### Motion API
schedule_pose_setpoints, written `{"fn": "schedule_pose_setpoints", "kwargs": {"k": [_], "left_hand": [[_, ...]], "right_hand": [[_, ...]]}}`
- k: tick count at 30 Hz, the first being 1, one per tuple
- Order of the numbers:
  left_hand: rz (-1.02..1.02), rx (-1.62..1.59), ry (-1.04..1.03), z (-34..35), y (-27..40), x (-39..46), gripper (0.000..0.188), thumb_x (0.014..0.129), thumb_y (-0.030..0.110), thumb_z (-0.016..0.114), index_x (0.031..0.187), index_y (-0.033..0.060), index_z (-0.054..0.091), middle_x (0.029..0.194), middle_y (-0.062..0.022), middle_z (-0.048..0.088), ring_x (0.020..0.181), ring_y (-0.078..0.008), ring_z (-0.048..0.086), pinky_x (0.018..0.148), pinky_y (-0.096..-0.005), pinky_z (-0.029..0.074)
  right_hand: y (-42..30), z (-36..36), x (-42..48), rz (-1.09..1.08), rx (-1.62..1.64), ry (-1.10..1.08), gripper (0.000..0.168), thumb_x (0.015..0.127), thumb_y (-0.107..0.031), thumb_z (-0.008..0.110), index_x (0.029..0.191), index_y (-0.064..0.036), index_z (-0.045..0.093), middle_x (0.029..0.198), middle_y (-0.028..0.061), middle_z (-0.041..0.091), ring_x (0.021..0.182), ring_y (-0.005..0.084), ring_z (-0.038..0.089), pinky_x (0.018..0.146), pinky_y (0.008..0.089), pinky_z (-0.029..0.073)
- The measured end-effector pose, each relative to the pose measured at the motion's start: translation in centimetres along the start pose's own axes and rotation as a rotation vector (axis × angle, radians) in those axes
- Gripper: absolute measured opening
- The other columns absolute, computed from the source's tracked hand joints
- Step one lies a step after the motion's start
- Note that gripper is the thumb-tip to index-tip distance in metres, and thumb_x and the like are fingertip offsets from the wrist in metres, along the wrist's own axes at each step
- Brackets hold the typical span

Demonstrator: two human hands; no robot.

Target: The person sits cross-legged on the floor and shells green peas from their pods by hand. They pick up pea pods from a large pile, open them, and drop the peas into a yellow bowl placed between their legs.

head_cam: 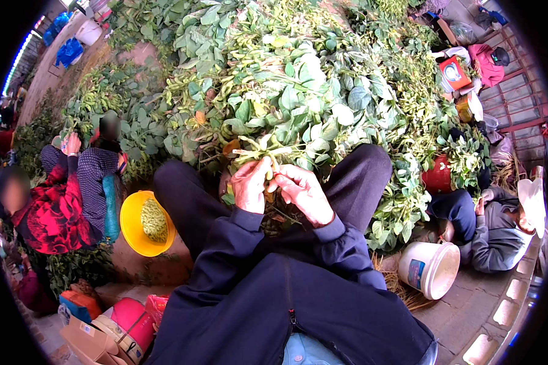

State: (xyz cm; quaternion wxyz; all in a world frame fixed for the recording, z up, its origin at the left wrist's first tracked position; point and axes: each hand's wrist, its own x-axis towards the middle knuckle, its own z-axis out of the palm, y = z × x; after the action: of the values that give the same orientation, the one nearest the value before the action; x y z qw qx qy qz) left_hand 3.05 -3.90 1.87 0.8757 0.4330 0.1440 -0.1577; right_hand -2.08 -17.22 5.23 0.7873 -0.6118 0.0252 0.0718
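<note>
Between my raised knees, my left hand [250,186] grips a cut soybean stem with green pods [266,148] near its thumb and fingertips. The thumb and bent fingers of my right hand [305,192] pinch at a pod on the lower end of the same sprig, close against my left fingertips. What exactly lies between the right fingertips is partly hidden. Just beyond both hands rises a broad heap of leafy soybean plants [292,91], thick with pods. To the left of my knee stands a yellow bowl [130,228] holding shelled green beans [154,221].
A white plastic bucket [413,262] lies tipped at my right, near straw. Seated people work at the left, right and far right. Behind my left side are a cardboard box [84,337] and a pink container [130,319]. A red bucket [437,175] stands among plants.
</note>
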Motion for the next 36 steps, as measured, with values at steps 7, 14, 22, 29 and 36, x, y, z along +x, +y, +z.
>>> {"fn": "schedule_pose_setpoints", "kwargs": {"k": [7, 14, 22, 29, 36], "left_hand": [[-0.191, -0.285, -0.362, -2.1, -0.4, 0.5, 0.012, 0.098, 0.012, 0.06, 0.089, 0.0046, 0.066, 0.066, 0.0038, 0.058, 0.047, -0.0011, 0.039, 0.042, -0.0182, 0.029], [-0.087, 0.1, -0.216, -0.3, 1.7, -1.2, 0.01, 0.096, 0.011, 0.061, 0.095, 0.001, 0.062, 0.072, 0.003, 0.057, 0.05, -0.0004, 0.038, 0.048, -0.0174, 0.032], [-0.062, 0.187, -0.242, -1.8, 0.6, -0.3, 0.008, 0.09, 0.005, 0.064, 0.096, 0.0003, 0.063, 0.079, -0.0005, 0.063, 0.053, -0.0013, 0.04, 0.049, -0.0167, 0.029], [-0.102, 0.043, -0.14, -1.8, 0.5, -0.5, 0.016, 0.093, 0.008, 0.061, 0.105, -0.0023, 0.065, 0.084, -0.0028, 0.066, 0.06, -0.0035, 0.052, 0.051, -0.0149, 0.036], [-0.161, -0.092, -0.066, -2.1, -0.9, -0.3, 0.022, 0.093, 0.014, 0.057, 0.105, -0.0023, 0.066, 0.085, -0.0028, 0.067, 0.062, -0.0049, 0.055, 0.05, -0.0158, 0.04]], "right_hand": [[-0.5, -1.4, -0.6, 0.167, 0.349, -0.124, 0.032, 0.095, -0.011, 0.055, 0.125, 0.001, 0.058, 0.094, 0.0008, 0.065, 0.062, 0.0025, 0.042, 0.052, 0.016, 0.031], [-0.7, -0.6, 0.0, -0.071, -0.254, -0.007, 0.017, 0.102, -0.014, 0.053, 0.11, -0.005, 0.065, 0.087, -0.0014, 0.064, 0.062, 0.0033, 0.046, 0.054, 0.0194, 0.039], [-0.3, -0.8, 0.1, -0.023, -0.057, -0.033, 0.017, 0.1, -0.012, 0.051, 0.106, -0.004, 0.065, 0.085, -0.003, 0.065, 0.059, 0.003, 0.046, 0.054, 0.0192, 0.039], [-1.0, -0.6, 0.0, 0.186, 0.219, 0.014, 0.01, 0.095, -0.011, 0.063, 0.103, -0.005, 0.065, 0.081, -0.005, 0.063, 0.063, 0.0015, 0.047, 0.055, 0.0178, 0.037], [1.4, 0.9, 0.4, -0.145, -0.449, 0.268, 0.012, 0.086, -0.005, 0.075, 0.086, 0.001, 0.065, 0.072, -0.0011, 0.062, 0.065, 0.0028, 0.048, 0.059, 0.0222, 0.045]]}}
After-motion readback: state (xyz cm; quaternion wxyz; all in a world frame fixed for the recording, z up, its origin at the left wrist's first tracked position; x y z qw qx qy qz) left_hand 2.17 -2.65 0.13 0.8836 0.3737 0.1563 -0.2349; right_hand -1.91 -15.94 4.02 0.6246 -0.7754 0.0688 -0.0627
